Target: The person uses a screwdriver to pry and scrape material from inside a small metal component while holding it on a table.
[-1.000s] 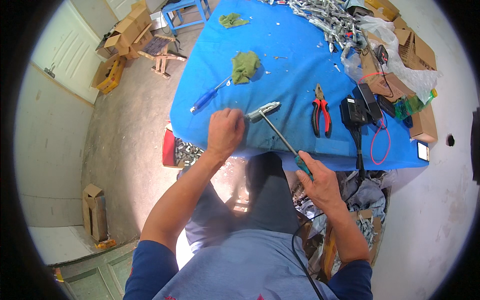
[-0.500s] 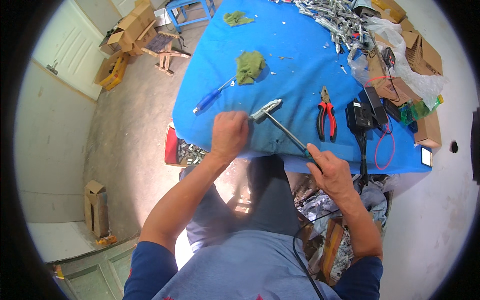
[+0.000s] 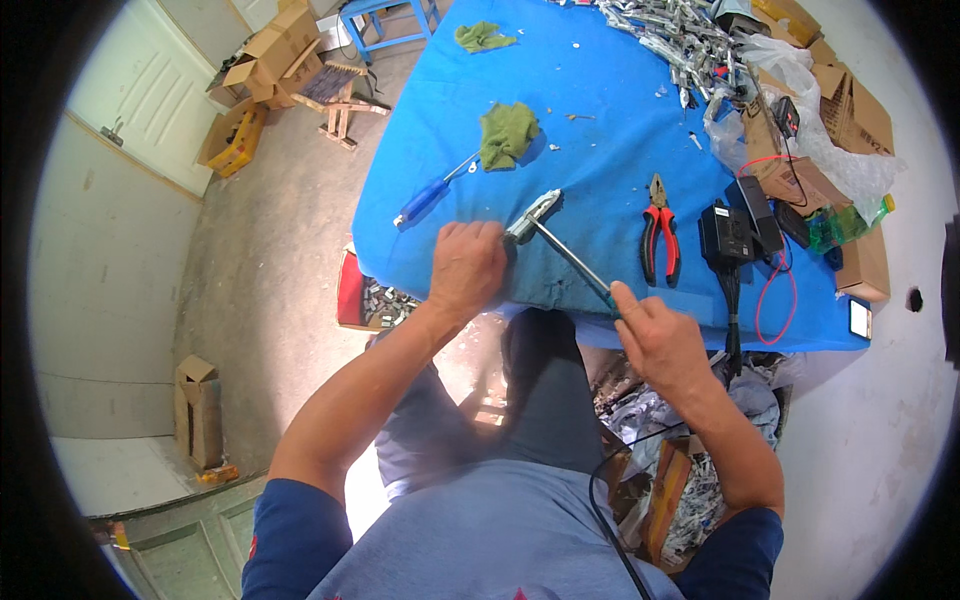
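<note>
My left hand (image 3: 468, 264) is closed in a fist at the near edge of the blue-covered table, gripping the end of an elongated silver metal part (image 3: 541, 207). The part slants away from me and to the right. My right hand (image 3: 660, 340) is wrapped round the teal handle of a screwdriver (image 3: 574, 259), whose long shaft reaches left to the metal part. The shaft's tip meets the part's side; exactly where it enters is too small to tell. Left of them lies a blue-handled screwdriver (image 3: 428, 199); to the right, red-and-black pliers (image 3: 659, 236).
Green cloths (image 3: 508, 135) lie on the blue table cover (image 3: 610, 130). A heap of metal parts (image 3: 672, 38) fills its far right. Black power adapters (image 3: 725, 235), a red cable and a phone (image 3: 859, 318) lie at right. A box of small metal pieces (image 3: 385, 303) stands below the left edge.
The whole view has shifted slightly, moving the scene a little to the right. Both hands keep their grips, with the screwdriver still against the metal part.
</note>
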`<act>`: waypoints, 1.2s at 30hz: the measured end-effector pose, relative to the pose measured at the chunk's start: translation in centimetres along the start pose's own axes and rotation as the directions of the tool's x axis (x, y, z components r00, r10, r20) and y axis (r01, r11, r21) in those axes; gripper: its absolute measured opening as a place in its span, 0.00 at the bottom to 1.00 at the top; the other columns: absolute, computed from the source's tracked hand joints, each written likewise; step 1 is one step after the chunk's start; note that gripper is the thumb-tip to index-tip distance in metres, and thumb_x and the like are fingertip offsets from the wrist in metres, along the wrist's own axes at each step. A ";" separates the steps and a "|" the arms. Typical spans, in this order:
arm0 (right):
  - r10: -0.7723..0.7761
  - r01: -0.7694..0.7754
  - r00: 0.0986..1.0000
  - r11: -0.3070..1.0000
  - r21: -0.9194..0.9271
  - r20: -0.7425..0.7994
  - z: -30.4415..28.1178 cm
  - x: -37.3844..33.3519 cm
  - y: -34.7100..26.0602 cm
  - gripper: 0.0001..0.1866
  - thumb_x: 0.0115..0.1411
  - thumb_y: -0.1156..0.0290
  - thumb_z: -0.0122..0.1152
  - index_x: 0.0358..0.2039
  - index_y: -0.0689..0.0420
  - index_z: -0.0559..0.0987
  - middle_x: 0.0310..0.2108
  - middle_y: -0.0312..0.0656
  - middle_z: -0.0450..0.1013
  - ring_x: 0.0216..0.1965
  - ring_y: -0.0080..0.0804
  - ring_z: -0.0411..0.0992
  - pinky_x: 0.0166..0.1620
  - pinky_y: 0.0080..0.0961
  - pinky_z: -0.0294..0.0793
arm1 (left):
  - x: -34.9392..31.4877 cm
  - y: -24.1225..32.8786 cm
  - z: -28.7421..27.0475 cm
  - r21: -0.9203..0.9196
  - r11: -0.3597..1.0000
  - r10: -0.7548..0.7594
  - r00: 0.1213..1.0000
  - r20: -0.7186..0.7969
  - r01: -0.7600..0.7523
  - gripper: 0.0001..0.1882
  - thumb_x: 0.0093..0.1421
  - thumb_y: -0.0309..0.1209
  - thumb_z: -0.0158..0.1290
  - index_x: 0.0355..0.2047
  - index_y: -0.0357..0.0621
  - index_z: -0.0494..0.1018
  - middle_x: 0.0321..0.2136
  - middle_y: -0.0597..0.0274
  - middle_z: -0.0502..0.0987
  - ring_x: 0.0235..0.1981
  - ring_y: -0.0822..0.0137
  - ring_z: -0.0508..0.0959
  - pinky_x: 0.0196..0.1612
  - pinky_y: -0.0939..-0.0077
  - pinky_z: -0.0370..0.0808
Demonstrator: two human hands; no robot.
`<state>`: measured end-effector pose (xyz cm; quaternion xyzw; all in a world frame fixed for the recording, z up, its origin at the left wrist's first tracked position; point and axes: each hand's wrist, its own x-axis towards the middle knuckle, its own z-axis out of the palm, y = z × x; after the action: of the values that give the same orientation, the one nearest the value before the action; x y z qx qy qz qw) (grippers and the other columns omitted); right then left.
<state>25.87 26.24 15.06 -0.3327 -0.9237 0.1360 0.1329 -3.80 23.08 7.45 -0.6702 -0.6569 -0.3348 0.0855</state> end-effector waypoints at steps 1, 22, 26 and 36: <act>-0.010 0.010 1.000 1.000 -0.015 -0.009 0.2 -0.2 -0.6 0.28 0.61 0.68 0.64 0.62 0.53 0.71 0.29 0.49 0.72 0.29 0.52 0.76 0.31 0.46 0.76 | 0.0 0.0 0.0 -0.001 1.000 0.000 1.000 0.001 0.000 0.03 0.54 0.22 0.53 0.30 0.43 0.72 0.26 0.53 0.75 0.32 0.50 0.77 0.43 0.55 0.70; 0.037 -0.030 0.970 0.999 -0.031 0.239 -3.5 3.3 0.7 0.19 0.58 0.70 0.65 0.46 0.63 0.70 0.28 0.54 0.76 0.33 0.56 0.79 0.36 0.46 0.79 | 0.8 0.0 0.0 0.028 1.000 -0.009 0.997 0.070 0.007 0.03 0.56 0.25 0.54 0.28 0.42 0.69 0.22 0.52 0.75 0.29 0.50 0.78 0.42 0.56 0.68; 0.039 0.025 0.970 0.966 -0.257 0.239 -3.1 3.5 -0.2 0.12 0.56 0.75 0.62 0.38 0.62 0.69 0.28 0.52 0.77 0.28 0.50 0.80 0.31 0.40 0.81 | 1.0 -0.1 0.3 0.036 0.999 -0.011 0.997 0.071 0.008 0.04 0.56 0.25 0.54 0.27 0.42 0.68 0.21 0.52 0.74 0.28 0.49 0.77 0.41 0.55 0.68; -0.022 0.101 0.938 0.972 -0.211 0.346 -4.4 4.8 1.1 0.13 0.55 0.79 0.59 0.40 0.64 0.69 0.27 0.54 0.76 0.29 0.54 0.79 0.33 0.45 0.80 | 1.4 -0.2 0.3 0.013 1.000 -0.018 0.992 0.121 0.016 0.05 0.54 0.25 0.54 0.26 0.43 0.67 0.21 0.53 0.74 0.27 0.49 0.76 0.41 0.56 0.67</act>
<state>24.41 30.96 19.52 -0.2880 -0.9521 0.0814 -0.0636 -4.03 24.41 7.92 -0.6831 -0.6685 -0.2904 0.0466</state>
